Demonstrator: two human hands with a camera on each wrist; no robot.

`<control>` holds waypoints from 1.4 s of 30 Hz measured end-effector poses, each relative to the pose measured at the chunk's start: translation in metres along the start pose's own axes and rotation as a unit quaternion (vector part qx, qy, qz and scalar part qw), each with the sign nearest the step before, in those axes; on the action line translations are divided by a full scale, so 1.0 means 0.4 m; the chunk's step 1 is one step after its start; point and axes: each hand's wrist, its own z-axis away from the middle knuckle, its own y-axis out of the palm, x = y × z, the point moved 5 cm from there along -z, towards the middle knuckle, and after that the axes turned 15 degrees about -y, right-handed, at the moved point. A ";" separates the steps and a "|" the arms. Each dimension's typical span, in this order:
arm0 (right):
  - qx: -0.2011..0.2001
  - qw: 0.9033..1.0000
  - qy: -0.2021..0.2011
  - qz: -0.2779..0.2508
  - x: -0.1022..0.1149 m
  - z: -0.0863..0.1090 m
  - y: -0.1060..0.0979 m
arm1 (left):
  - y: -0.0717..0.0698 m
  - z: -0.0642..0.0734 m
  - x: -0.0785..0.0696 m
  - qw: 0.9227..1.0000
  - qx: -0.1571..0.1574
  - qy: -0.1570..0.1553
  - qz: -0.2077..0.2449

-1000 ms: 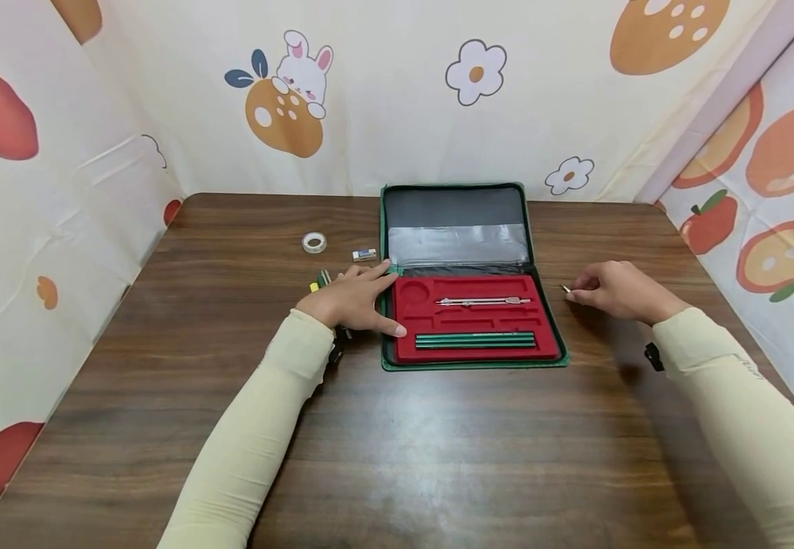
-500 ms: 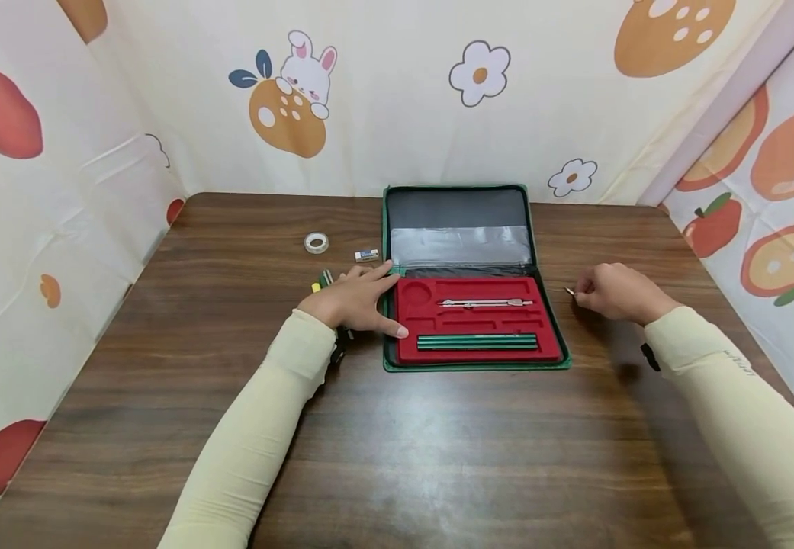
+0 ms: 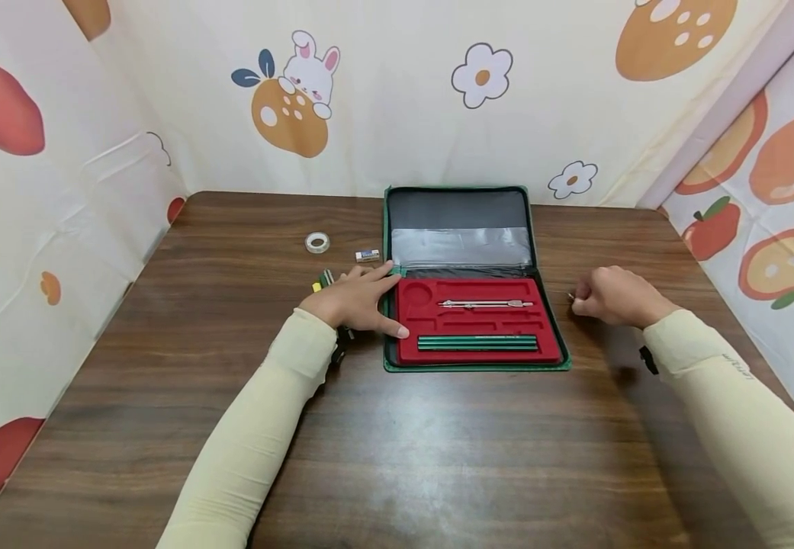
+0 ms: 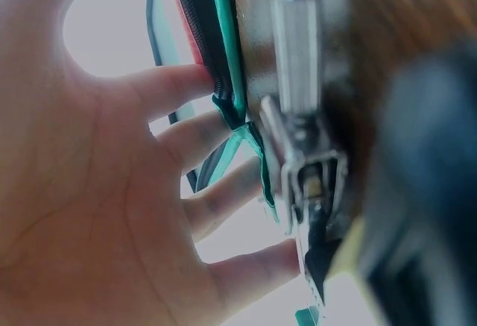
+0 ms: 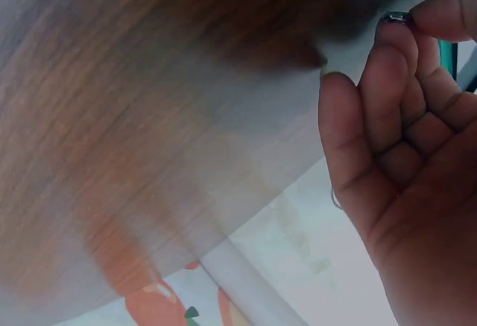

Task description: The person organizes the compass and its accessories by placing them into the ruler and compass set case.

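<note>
A green zip case [image 3: 477,367] lies unfolded on the table, with a red moulded tray [image 3: 451,288] inside. In the tray are a silver compass-like instrument [image 3: 486,303] and several green pencils [image 3: 477,343]. My left hand [image 3: 358,300] rests, fingers spread, on the case's left edge. Right of the case, my right hand [image 3: 619,296] pinches a small shiny metal piece [image 5: 396,17] between thumb and fingertip; its exact kind is unclear. Beside my left fingers, the left wrist view has a metal tool with a ridged handle [image 4: 298,50], apparently a compass.
A roll of tape [image 3: 317,242] and an eraser [image 3: 367,255] lie left of the case. Green and yellow items [image 3: 321,283] are partly hidden behind my left hand. A patterned cloth wall [image 3: 397,99] borders the table's back and sides.
My right hand has turned slightly and shifted a little, and less of the small metal piece shows past its fingertips. My left hand stays on the case edge.
</note>
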 end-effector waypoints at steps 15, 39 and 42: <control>-0.053 0.990 -0.124 0.042 0.183 -0.042 -0.069 | -0.004 0.007 0.000 1.000 -0.001 0.005 0.002; 0.009 0.978 -0.197 0.068 0.311 -0.065 -0.006 | -0.001 0.002 0.002 1.000 -0.004 0.000 -0.010; 0.019 0.979 -0.190 0.066 0.308 -0.067 0.006 | -0.001 0.002 0.001 1.000 -0.004 0.000 -0.009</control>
